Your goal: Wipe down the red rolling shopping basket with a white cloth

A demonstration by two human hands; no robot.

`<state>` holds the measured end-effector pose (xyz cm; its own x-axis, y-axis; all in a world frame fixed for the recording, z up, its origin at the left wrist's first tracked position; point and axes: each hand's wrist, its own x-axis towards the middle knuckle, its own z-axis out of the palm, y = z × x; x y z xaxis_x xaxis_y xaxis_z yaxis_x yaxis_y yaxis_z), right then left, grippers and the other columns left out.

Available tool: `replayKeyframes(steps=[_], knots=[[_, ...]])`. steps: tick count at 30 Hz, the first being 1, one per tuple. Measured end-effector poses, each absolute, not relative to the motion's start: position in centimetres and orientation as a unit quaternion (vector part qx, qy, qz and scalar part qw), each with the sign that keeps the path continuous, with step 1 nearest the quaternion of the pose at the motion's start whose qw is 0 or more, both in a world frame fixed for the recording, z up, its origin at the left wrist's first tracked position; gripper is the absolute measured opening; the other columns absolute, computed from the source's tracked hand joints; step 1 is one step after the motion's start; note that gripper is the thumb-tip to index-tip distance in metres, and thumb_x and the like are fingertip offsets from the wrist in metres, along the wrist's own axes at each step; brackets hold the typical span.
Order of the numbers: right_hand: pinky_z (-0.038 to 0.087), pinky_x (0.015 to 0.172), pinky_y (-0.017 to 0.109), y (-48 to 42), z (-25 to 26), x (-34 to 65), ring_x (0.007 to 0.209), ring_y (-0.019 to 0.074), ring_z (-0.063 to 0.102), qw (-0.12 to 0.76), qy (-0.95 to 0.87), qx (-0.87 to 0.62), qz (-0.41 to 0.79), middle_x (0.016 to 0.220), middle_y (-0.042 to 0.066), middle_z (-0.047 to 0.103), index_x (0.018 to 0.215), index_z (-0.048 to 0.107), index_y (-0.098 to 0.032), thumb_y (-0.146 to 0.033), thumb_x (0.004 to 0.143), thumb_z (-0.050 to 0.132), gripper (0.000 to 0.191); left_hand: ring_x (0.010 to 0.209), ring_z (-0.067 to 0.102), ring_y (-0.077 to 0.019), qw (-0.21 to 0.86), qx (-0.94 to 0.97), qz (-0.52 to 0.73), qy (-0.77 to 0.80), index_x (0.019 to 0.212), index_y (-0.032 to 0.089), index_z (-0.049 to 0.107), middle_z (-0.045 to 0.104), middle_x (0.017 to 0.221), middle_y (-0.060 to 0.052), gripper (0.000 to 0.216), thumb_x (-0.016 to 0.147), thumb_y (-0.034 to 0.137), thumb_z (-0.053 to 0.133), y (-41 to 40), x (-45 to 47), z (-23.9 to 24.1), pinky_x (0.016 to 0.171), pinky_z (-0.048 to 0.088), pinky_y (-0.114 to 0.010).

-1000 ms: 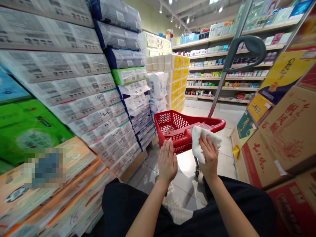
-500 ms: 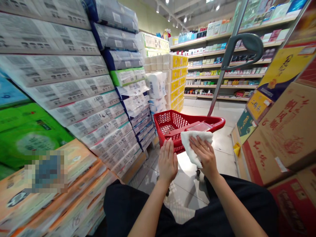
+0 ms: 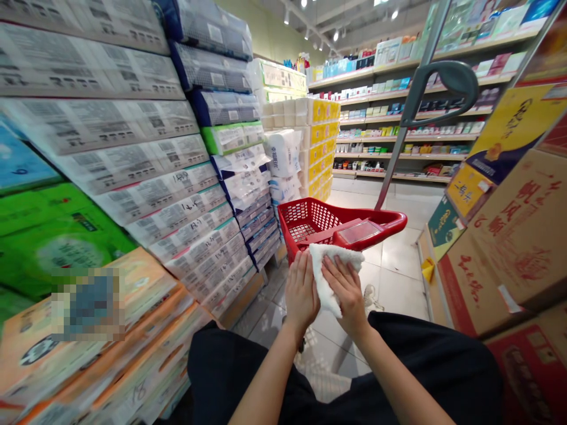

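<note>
A white cloth lies under my right hand, whose fingers press it against the near side of a red plastic shopping basket. My left hand rests beside the cloth, its straight fingers lying flat against the basket's near edge and its thumb alongside. The basket has perforated walls, and its red handle end points to the right. From behind that end rises a slanted metal pole with a grey loop handle. Part of the basket's near side is hidden by my hands and the cloth.
Tall stacks of wrapped paper packs stand close on the left, with orange packs lower down. Cardboard cartons line the right side. Stocked shelves stand at the back, beyond a tiled floor.
My right hand and the cloth have moved left and slightly down along the basket, close to my left hand. The red handle end is uncovered. My left hand has stayed at the edge.
</note>
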<state>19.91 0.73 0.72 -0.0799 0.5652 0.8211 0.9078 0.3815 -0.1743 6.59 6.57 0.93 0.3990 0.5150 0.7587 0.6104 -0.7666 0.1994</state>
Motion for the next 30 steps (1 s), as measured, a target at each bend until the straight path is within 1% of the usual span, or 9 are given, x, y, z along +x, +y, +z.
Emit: replayKeyframes(steps=[4, 8, 11, 13, 18, 21, 26, 30], knots=[[0.022, 0.119, 0.049, 0.6, 1.2, 24.0, 0.142, 0.0252, 0.039, 0.403, -0.710, -0.531, -0.227, 0.148, 0.007, 0.050, 0.147, 0.044, -0.025, -0.019, 0.098, 0.038, 0.050, 0.150, 0.024, -0.0235, 0.049, -0.826, -0.445, -0.342, 0.156, 0.014, 0.017, 0.038, 0.156, -0.013, 0.061, 0.098, 0.019, 0.035, 6.6, 6.8, 0.9, 0.118, 0.032, -0.045], [0.028, 0.116, 0.049, 0.7, 1.3, 26.8, 0.141, 0.0272, 0.042, 0.443, -0.640, -0.570, -0.263, 0.147, 0.009, 0.051, 0.146, 0.046, -0.025, -0.021, 0.097, 0.042, 0.049, 0.150, 0.023, -0.0233, 0.038, -0.824, -0.450, -0.343, 0.156, 0.015, 0.017, 0.037, 0.157, -0.012, 0.061, 0.098, 0.018, 0.035, 6.5, 7.1, 0.8, 0.119, 0.030, -0.045], [0.031, 0.113, 0.051, 0.9, 1.3, 26.2, 0.142, 0.0283, 0.040, 0.475, -0.596, -0.597, -0.252, 0.149, 0.010, 0.048, 0.147, 0.044, -0.024, -0.020, 0.096, 0.042, 0.051, 0.150, 0.023, -0.0233, 0.036, -0.822, -0.454, -0.341, 0.156, 0.015, 0.016, 0.036, 0.158, -0.012, 0.062, 0.098, 0.018, 0.036, 6.5, 7.1, 0.8, 0.119, 0.030, -0.045], [0.031, 0.113, 0.052, 1.0, 1.3, 24.6, 0.143, 0.0285, 0.037, 0.481, -0.593, -0.602, -0.234, 0.150, 0.010, 0.046, 0.148, 0.042, -0.023, -0.019, 0.096, 0.040, 0.052, 0.150, 0.023, -0.0233, 0.038, -0.823, -0.453, -0.341, 0.156, 0.015, 0.016, 0.036, 0.157, -0.012, 0.062, 0.098, 0.018, 0.036, 6.5, 7.1, 0.7, 0.118, 0.030, -0.045], [0.028, 0.115, 0.051, 0.8, 1.5, 19.9, 0.145, 0.0271, 0.034, 0.449, -0.666, -0.562, -0.197, 0.150, 0.009, 0.047, 0.151, 0.037, -0.023, -0.020, 0.098, 0.038, 0.053, 0.150, 0.024, -0.0248, 0.045, -0.828, -0.441, -0.343, 0.156, 0.013, 0.015, 0.036, 0.157, -0.015, 0.063, 0.097, 0.021, 0.037, 6.5, 6.8, 0.8, 0.117, 0.033, -0.046], [0.027, 0.116, 0.049, 0.5, 1.7, 19.4, 0.146, 0.0262, 0.032, 0.420, -0.705, -0.538, -0.193, 0.151, 0.009, 0.046, 0.151, 0.036, -0.021, -0.020, 0.098, 0.037, 0.053, 0.150, 0.022, -0.0265, 0.048, -0.833, -0.437, -0.336, 0.156, 0.011, 0.015, 0.036, 0.157, -0.017, 0.064, 0.097, 0.022, 0.038, 6.5, 6.6, 0.9, 0.117, 0.033, -0.047], [0.024, 0.119, 0.046, 0.1, 2.3, 23.1, 0.144, 0.0238, 0.037, 0.364, -0.725, -0.541, -0.220, 0.149, 0.007, 0.048, 0.148, 0.041, -0.023, -0.016, 0.096, 0.037, 0.053, 0.150, 0.024, -0.0235, 0.042, -0.824, -0.453, -0.338, 0.156, 0.015, 0.016, 0.038, 0.156, -0.014, 0.061, 0.098, 0.019, 0.036, 6.6, 7.0, 0.7, 0.118, 0.031, -0.045], [0.025, 0.118, 0.047, 0.1, 2.4, 26.3, 0.142, 0.0254, 0.040, 0.392, -0.670, -0.574, -0.261, 0.148, 0.008, 0.049, 0.147, 0.043, -0.023, -0.019, 0.096, 0.041, 0.052, 0.150, 0.023, -0.0233, 0.038, -0.821, -0.458, -0.340, 0.156, 0.015, 0.016, 0.037, 0.157, -0.013, 0.062, 0.098, 0.018, 0.036, 6.6, 7.3, 0.6, 0.119, 0.030, -0.045]])
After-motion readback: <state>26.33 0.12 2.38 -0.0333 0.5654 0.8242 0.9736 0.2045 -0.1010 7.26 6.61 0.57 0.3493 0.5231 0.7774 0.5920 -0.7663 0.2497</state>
